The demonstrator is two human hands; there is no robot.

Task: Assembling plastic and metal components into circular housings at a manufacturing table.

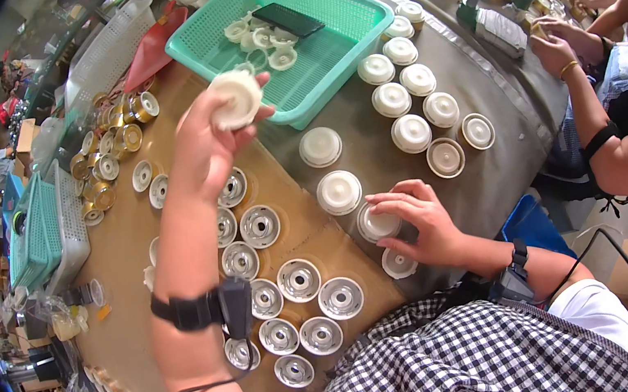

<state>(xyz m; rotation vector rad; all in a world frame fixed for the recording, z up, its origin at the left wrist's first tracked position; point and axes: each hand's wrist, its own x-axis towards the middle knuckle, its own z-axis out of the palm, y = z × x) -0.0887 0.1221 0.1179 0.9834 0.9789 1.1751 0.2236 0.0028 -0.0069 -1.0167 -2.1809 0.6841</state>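
Observation:
Raised at the near edge of the green basket, my left hand [199, 144] is closed on a white round plastic cap [236, 99], held between thumb and fingers. Lower on the right, my right hand [422, 223] curls its thumb and fingers round the sides of a white-topped round piece [376, 224] standing on the table. Beyond that piece sit two more, a nearer white-topped piece [339, 192] and a farther one [320, 147]. Close to my right thumb is a pale round piece [398, 262]. Several silver metal cups [298, 281] lie open side up on the brown board between my arms.
The green basket [192, 40] holds loose white caps [263, 41] and a dark flat tray [289, 19]. Rows of white-topped pieces [411, 133] stand at the right. Gold-sided cups [127, 140] pile up at the left, near a red scoop [155, 48]. A co-worker's hands [555, 46] show at right.

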